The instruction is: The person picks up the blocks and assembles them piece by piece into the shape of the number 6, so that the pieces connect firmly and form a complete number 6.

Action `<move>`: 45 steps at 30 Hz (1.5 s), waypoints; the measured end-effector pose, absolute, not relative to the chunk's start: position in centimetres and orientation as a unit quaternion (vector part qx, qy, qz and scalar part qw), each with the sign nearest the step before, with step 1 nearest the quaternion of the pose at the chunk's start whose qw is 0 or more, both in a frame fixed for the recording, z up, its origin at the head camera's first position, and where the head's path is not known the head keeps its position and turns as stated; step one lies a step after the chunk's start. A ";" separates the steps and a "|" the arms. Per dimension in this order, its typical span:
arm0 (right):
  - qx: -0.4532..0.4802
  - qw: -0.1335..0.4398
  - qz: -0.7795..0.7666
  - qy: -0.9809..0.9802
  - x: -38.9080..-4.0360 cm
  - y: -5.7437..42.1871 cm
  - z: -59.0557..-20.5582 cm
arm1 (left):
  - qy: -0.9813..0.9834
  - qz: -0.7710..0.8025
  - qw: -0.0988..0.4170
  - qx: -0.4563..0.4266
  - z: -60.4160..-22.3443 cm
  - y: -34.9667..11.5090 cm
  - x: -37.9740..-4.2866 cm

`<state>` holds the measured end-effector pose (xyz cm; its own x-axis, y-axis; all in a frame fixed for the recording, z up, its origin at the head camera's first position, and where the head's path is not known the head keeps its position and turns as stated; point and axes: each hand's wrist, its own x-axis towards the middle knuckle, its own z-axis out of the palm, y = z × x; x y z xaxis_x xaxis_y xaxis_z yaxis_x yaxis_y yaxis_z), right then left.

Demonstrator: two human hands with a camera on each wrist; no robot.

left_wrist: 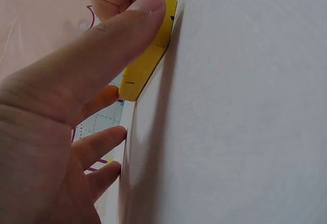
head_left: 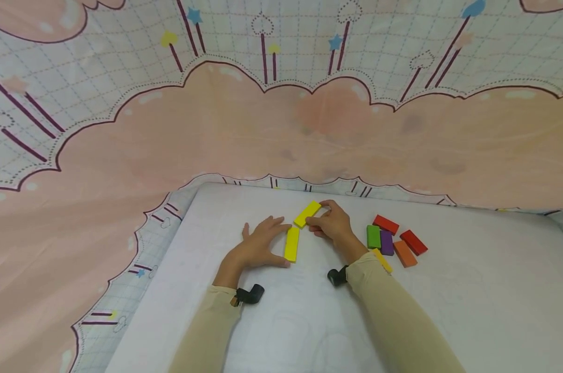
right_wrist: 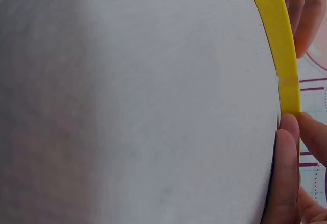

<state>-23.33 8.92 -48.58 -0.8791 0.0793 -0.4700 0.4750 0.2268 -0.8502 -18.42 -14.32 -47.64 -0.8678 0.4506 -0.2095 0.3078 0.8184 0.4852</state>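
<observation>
Two yellow blocks lie on the white table in the head view, end to end at an angle. My left hand [head_left: 258,246] spans the nearer yellow block [head_left: 291,244], thumb at its near end and forefinger at its far end. The other fingers are spread out to the side, and the left wrist view shows the thumb [left_wrist: 117,45] against the block. The farther yellow block [head_left: 307,214] slants up to the right, and my right hand [head_left: 333,223] pinches it between thumb and fingers. In the right wrist view, fingertips [right_wrist: 289,127] press at the yellow strip.
Right of my right hand lies a loose group of blocks: green [head_left: 373,237], purple [head_left: 387,243], orange [head_left: 405,254], two red, one at the back [head_left: 386,224], and a yellow-orange one [head_left: 382,260] partly behind the sleeve. A patterned cloth [head_left: 281,134] hangs beyond the table's far edge.
</observation>
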 end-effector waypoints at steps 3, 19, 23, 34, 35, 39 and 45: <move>0.182 0.167 -0.593 0.766 -23.3 8.9 -48.5 | 0.947 0.209 0.136 0.203 -47.8 -14.3 -18.5; 0.182 0.170 -0.573 0.781 -23.3 8.8 -48.3 | 0.942 0.235 0.124 0.207 -48.7 -14.6 -19.0; 0.179 0.170 -0.574 0.781 -23.2 8.9 -48.2 | 0.942 0.236 0.123 0.206 -48.7 -14.6 -19.0; 0.158 0.195 -0.573 0.780 -23.1 9.2 -47.4 | 0.944 0.236 0.121 0.196 -48.6 -14.5 -19.0; 0.157 0.196 -0.572 0.781 -23.1 9.3 -47.4 | 0.943 0.239 0.121 0.197 -48.5 -14.5 -19.0; 0.155 0.195 -0.571 0.782 -23.1 9.3 -47.4 | 0.941 0.245 0.121 0.198 -48.4 -14.5 -19.0; 0.152 0.189 -0.569 0.786 -23.0 9.3 -47.5 | 0.941 0.244 0.125 0.199 -48.4 -14.5 -19.0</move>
